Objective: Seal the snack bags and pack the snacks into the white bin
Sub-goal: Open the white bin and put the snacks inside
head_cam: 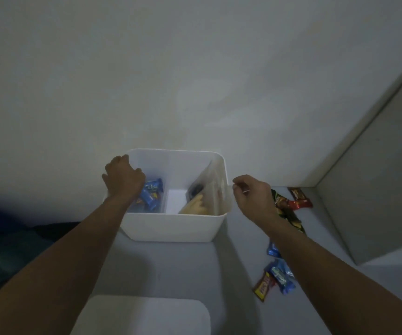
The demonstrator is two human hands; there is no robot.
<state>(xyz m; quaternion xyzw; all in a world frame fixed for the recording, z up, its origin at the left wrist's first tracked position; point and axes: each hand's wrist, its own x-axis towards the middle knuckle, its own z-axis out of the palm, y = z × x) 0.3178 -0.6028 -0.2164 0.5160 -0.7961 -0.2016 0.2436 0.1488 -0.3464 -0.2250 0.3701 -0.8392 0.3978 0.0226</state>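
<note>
Right of the white bin, loose snacks lie on the desk: a dark chip bag running lengthwise away from me, just under my right hand, so that hand's clearly nearer. Its fingers are loosely curled, holding nothing I can see. Left hand grips the bin's left rim. Inside the bin: blue wrappers and a clear zip bag leaning against the right wall.

Between your left fingers and right fingers, the white bin shows bare floor mid-way; blue packets crowd under the left, a clear bag leans by the right. Wrappers litter the surface beyond your right fingers. A wall panel stands farther right.
</note>
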